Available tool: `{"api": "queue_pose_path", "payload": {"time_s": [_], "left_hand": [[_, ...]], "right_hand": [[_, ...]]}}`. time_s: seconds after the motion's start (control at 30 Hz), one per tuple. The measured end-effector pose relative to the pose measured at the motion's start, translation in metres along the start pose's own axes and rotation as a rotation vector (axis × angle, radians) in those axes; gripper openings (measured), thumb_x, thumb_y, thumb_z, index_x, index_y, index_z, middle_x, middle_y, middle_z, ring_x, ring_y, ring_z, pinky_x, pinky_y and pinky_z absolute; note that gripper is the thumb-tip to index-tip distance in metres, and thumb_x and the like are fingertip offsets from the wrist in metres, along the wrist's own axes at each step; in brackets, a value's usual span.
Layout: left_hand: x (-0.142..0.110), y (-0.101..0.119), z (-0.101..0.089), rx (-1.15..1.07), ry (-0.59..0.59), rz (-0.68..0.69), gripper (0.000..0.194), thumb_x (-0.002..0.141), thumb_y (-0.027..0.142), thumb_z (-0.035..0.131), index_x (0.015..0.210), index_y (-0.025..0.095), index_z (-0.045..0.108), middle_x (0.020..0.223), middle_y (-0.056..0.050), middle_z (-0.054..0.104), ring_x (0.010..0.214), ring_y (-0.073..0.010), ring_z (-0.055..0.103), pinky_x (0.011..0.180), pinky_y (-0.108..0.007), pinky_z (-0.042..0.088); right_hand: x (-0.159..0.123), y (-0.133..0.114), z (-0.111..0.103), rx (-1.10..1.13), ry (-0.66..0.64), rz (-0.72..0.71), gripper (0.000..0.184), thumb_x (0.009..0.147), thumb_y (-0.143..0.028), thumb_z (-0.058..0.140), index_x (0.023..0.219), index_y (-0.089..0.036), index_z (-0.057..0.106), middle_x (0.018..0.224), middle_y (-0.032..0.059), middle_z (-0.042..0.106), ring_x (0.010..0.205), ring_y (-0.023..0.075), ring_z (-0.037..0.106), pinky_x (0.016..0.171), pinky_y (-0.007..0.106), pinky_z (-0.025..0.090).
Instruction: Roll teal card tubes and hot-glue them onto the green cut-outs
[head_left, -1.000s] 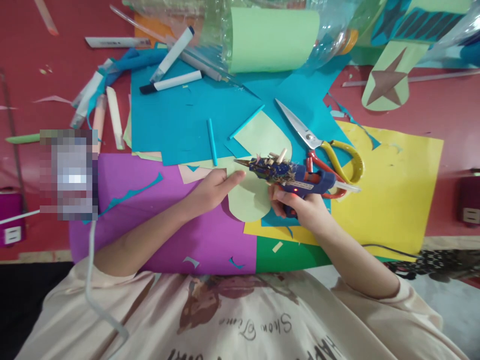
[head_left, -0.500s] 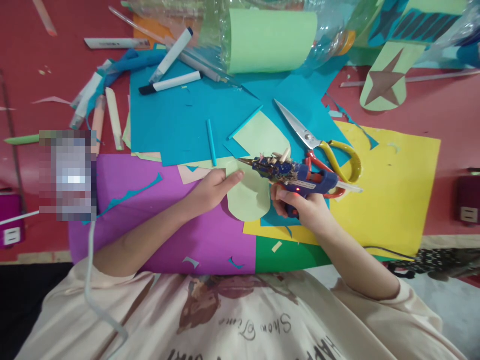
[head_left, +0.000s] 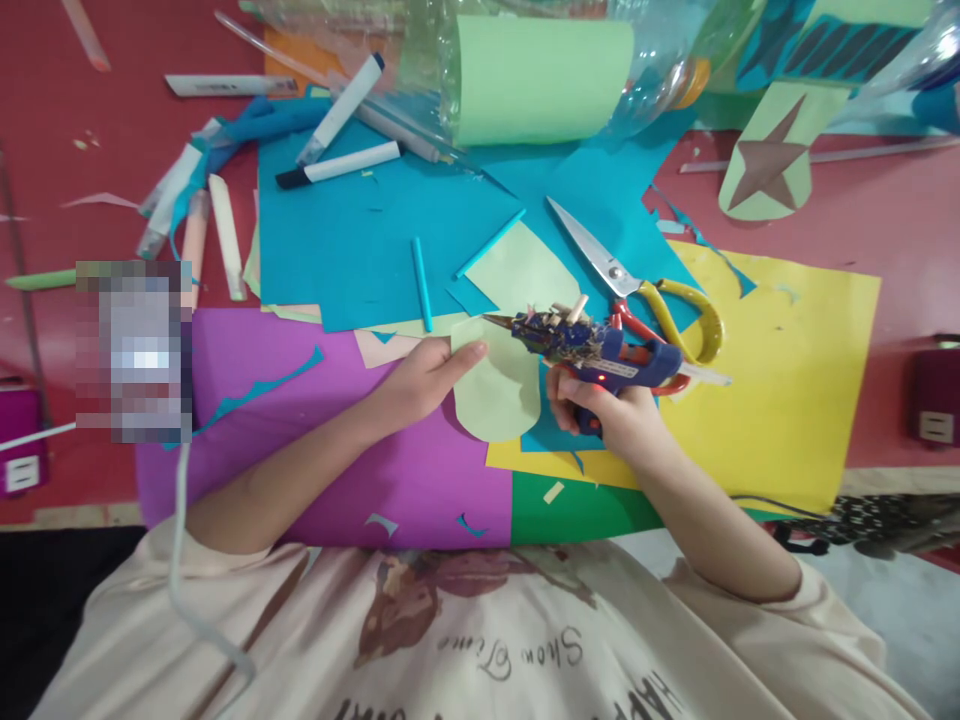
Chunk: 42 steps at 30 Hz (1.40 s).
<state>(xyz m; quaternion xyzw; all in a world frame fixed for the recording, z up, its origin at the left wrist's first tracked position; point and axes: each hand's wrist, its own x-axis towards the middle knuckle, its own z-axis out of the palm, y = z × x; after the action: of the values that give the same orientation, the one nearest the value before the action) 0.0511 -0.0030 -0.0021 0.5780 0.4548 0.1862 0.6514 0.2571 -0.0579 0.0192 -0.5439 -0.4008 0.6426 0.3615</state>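
My right hand [head_left: 611,405] is wrapped round the handle of a blue hot glue gun [head_left: 637,368], its red light lit and a glue stick poking out of the back. Paper scraps and dried bits cling to the gun's front. Its nozzle points left, just over the top edge of a pale green paper piece [head_left: 499,395] with a rounded lower end. My left hand [head_left: 435,375] pinches that paper's left edge, thumb on top and the other fingers partly hidden. Scissors [head_left: 616,275] with yellow and red handles lie behind the glue gun.
Blue paper [head_left: 322,240], purple paper [head_left: 315,440] and yellow paper [head_left: 787,370] cover the red table. Markers [head_left: 352,163] lie at the back left, near a plastic bottle [head_left: 652,80] wrapped in green paper. A green paper with a brown star [head_left: 772,165] is at right.
The glue gun in my right hand has shifted slightly to the right, its nozzle with it. My left hand and the green paper stay nearly in place.
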Motion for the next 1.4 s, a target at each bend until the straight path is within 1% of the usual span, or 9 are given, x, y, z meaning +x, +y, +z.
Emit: {"api": "queue_pose_path", "payload": {"time_s": [0.23,0.5,0.73,0.83,0.97,1.1,1.27,1.4], "left_hand": [[0.000,0.000,0.000,0.003,0.000,0.000,0.051,0.084,0.064,0.048,0.070,0.016,0.060,0.064,-0.003,0.064,0.075,-0.0200,0.066,0.067,-0.028,0.052],[-0.001,-0.001,0.000,0.028,0.030,-0.014,0.050,0.083,0.065,0.049,0.070,0.018,0.060,0.061,-0.004,0.064,0.076,-0.0220,0.065,0.068,-0.030,0.052],[0.000,-0.001,0.000,-0.014,-0.018,-0.019,0.054,0.083,0.066,0.046,0.073,0.015,0.062,0.074,-0.005,0.068,0.079,-0.0204,0.065,0.072,-0.030,0.052],[0.000,-0.001,0.000,-0.011,-0.014,-0.027,0.053,0.083,0.066,0.047,0.071,0.016,0.060,0.072,-0.004,0.067,0.079,-0.0202,0.064,0.074,-0.030,0.051],[0.000,-0.002,-0.001,0.011,-0.005,-0.022,0.053,0.082,0.067,0.046,0.064,0.018,0.053,0.061,-0.002,0.059,0.074,-0.0193,0.062,0.073,-0.030,0.051],[0.000,-0.003,-0.001,0.039,0.020,-0.017,0.052,0.083,0.065,0.047,0.059,0.020,0.048,0.057,-0.001,0.055,0.074,-0.0199,0.062,0.072,-0.030,0.051],[0.000,-0.002,-0.001,0.043,0.040,-0.002,0.049,0.083,0.064,0.048,0.063,0.019,0.052,0.059,-0.002,0.058,0.078,-0.0215,0.064,0.070,-0.029,0.052],[-0.001,-0.001,-0.001,0.042,0.027,0.000,0.050,0.084,0.063,0.047,0.063,0.019,0.053,0.061,-0.002,0.059,0.075,-0.0199,0.063,0.070,-0.029,0.051]], "right_hand": [[0.000,0.001,-0.002,-0.025,0.024,-0.005,0.021,0.075,-0.031,0.059,0.061,-0.019,0.050,0.048,-0.0025,0.052,0.038,0.0091,0.046,0.037,0.023,0.033],[-0.002,0.003,-0.007,-0.042,0.048,0.006,0.020,0.076,-0.030,0.059,0.061,-0.019,0.050,0.050,-0.0019,0.053,0.039,0.0096,0.046,0.038,0.024,0.035],[-0.002,0.005,-0.009,-0.007,0.070,0.009,0.018,0.075,-0.031,0.061,0.064,-0.020,0.051,0.051,-0.0027,0.053,0.039,0.0099,0.046,0.038,0.024,0.035],[-0.003,0.006,-0.010,0.001,0.091,0.013,0.017,0.074,-0.031,0.062,0.066,-0.019,0.053,0.051,-0.0026,0.054,0.039,0.0099,0.046,0.037,0.024,0.034],[-0.004,0.006,-0.010,-0.007,0.094,0.029,0.020,0.074,-0.033,0.062,0.063,-0.019,0.052,0.051,-0.0019,0.054,0.039,0.0099,0.046,0.038,0.024,0.035],[-0.004,0.004,-0.010,-0.015,0.114,0.034,0.018,0.072,-0.033,0.062,0.064,-0.019,0.054,0.050,-0.0022,0.053,0.038,0.0097,0.045,0.037,0.024,0.034],[-0.004,0.004,-0.012,-0.008,0.117,0.030,0.019,0.072,-0.033,0.062,0.061,-0.019,0.054,0.050,-0.0016,0.054,0.038,0.0098,0.046,0.037,0.025,0.035],[-0.004,0.006,-0.013,0.000,0.133,0.034,0.019,0.072,-0.033,0.062,0.062,-0.019,0.054,0.050,-0.0016,0.054,0.039,0.0101,0.046,0.037,0.025,0.035]]}}
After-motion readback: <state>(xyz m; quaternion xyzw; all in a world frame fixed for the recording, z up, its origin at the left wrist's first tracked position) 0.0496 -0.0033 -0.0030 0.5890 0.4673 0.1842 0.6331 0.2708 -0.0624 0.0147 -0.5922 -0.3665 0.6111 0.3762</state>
